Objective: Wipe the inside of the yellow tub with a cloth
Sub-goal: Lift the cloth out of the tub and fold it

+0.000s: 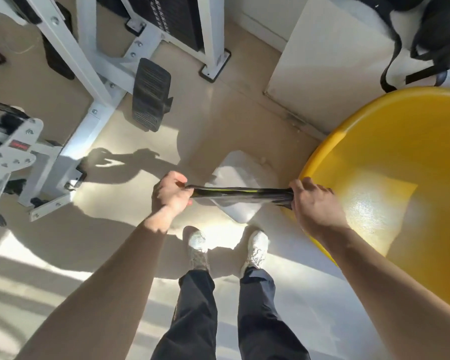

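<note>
From the head camera, looking straight down, the floor (pixel 218 131) is smooth and beige, striped with patches of sunlight and the hard shadows of the person's arms. At the upper left stands a white-framed gym machine (pixel 89 74) with a black ribbed foot pedal (pixel 151 94) tilted against its frame. At the upper right is a white cabinet (pixel 330 61), with a black bag and its straps (pixel 426 42) resting on top of it. A light grey board-like piece (pixel 239 172) lies on the floor just ahead of the person's white shoes (pixel 198 245) and dark trousers. The yellow tub (pixel 390 162) fills the right side, its round rim curving from the upper right down past the right forearm, its glossy inside catching a bright glare. The cloth (pixel 239 193), dark with a thin yellow-green streak, is stretched taut into a narrow band whose long axis runs left to right, nearly level, in front of the body and outside the tub. The left hand (pixel 170 193) is closed in a fist around its left end. The right hand (pixel 312 201) is curled tight around the bunched right end, which sits right at the tub's near rim; whether the cloth touches the rim cannot be told.
</note>
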Demonstrator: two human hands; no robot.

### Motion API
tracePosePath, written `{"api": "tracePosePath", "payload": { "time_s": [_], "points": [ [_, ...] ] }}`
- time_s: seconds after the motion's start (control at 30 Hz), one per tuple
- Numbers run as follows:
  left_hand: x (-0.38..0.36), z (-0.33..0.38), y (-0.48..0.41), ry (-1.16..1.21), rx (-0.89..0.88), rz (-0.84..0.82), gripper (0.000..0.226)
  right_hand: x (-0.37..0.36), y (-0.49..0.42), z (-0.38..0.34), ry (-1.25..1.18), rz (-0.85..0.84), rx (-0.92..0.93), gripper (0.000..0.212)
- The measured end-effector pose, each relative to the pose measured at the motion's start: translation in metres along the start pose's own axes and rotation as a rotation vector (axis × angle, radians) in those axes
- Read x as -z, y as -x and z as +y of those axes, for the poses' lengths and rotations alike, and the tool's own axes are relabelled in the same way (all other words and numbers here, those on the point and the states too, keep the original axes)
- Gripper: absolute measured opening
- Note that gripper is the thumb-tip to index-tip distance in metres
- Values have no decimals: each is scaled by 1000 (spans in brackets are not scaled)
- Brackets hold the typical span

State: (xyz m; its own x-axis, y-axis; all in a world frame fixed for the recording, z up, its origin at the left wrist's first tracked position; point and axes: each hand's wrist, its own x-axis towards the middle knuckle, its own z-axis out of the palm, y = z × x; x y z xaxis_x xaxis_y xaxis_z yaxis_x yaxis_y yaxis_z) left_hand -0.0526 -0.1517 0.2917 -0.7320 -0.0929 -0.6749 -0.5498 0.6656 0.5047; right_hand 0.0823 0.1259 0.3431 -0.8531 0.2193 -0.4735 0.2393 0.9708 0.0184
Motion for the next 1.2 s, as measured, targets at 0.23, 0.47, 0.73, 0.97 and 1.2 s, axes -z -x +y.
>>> {"api": "tracePosePath", "payload": {
  "time_s": [0.23,0.47,0.73,0.97,1.2],
  "points": [
    [-21,4,-38,183,-179,-199,27,-43,-39,-1,6,368,-108,18],
    [-106,-117,-99,-358,-208,-226,18,-192,-45,-21,-21,208,19,19],
    [-172,-168,-141,-115,-9,-46,13,-294,-74,-34,-134,-127,-179,40],
    [-210,-98,-225,188,143,-65,23,-310,-184,-13,-473,-165,-662,40],
    [-242,-135,-199,-396,-53,83,72,-354,-181,-4,-1254,-104,-954,93]
  ]
}}
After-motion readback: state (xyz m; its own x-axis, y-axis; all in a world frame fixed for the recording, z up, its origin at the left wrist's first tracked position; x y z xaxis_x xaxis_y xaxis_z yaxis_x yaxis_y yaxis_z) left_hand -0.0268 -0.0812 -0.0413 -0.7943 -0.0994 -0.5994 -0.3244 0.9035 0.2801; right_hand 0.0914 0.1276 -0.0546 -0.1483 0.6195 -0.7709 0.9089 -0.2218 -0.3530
